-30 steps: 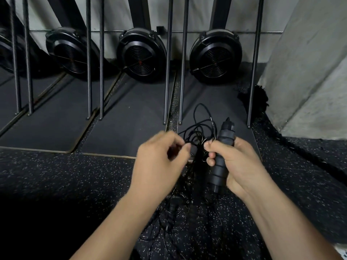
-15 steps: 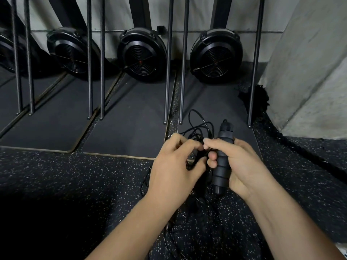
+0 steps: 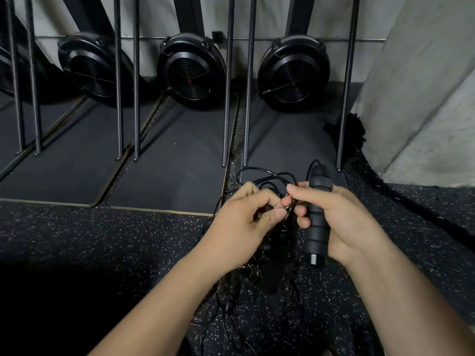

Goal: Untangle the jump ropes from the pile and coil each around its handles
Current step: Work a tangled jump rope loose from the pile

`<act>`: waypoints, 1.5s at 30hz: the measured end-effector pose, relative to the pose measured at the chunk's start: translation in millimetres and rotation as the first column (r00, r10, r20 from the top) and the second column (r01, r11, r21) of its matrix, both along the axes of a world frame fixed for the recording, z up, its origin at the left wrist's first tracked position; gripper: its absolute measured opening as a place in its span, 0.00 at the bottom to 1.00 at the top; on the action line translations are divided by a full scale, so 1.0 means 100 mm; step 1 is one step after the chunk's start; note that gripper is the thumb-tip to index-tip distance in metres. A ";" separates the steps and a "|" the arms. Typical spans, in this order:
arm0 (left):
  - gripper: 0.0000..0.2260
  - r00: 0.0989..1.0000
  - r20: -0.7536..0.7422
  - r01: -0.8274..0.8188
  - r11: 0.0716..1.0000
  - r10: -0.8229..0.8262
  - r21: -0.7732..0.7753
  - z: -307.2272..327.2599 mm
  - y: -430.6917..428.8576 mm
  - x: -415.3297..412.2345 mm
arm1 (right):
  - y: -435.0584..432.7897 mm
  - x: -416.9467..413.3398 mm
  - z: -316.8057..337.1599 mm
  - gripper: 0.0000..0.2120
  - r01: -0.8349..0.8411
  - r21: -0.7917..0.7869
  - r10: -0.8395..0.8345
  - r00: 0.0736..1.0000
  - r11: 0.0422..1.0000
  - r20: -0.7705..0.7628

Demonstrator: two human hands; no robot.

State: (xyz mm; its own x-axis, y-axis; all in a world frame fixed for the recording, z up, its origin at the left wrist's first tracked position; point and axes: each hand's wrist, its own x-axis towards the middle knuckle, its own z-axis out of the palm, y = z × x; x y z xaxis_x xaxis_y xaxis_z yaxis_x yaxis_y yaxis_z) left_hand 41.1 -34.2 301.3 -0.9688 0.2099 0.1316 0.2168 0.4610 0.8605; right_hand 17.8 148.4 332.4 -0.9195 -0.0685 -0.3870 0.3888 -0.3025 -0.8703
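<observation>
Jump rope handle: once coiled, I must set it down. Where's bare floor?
Speckled floor left of the left hand, and the black mat beyond it, lie bare. Crowded: the cord tangle between it and the right hand.

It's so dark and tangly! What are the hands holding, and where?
The right hand grips a black jump-rope handle round its middle. The left hand pinches the thin black cord of the tangle.

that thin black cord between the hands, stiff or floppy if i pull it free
Probably floppy but slightly springy: the cord holds open loops above the left hand instead of collapsing. Likely light, being so thin. It may well snag, since strands cross in the pile below and one end runs into the handle the right hand grips.
</observation>
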 end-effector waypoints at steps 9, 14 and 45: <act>0.05 0.978 -0.206 -0.047 0.921 -0.037 -0.387 0.07 -0.04 0.02 | -0.12 0.01 -0.17 0.06 0.165 0.278 -0.135 0.983 0.946 -0.125; 0.09 0.927 -0.375 -0.215 0.803 -0.012 -0.556 0.13 -0.08 0.03 | -0.18 0.03 -0.20 0.08 0.308 0.622 -0.048 0.916 0.720 -0.398; 0.09 0.988 -0.152 -0.069 0.899 0.003 -0.433 -0.03 -0.25 -0.10 | 0.00 0.00 -0.16 0.03 -0.168 0.399 0.277 0.933 0.901 -0.232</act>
State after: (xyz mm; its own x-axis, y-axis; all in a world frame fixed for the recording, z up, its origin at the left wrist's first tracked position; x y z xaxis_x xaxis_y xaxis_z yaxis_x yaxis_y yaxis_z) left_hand 31.5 -59.7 298.7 -0.9543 0.2434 0.1735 0.2988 0.7924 0.5318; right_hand 17.8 148.2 316.8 -0.9696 -0.1873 -0.1575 0.1356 0.1248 -0.9829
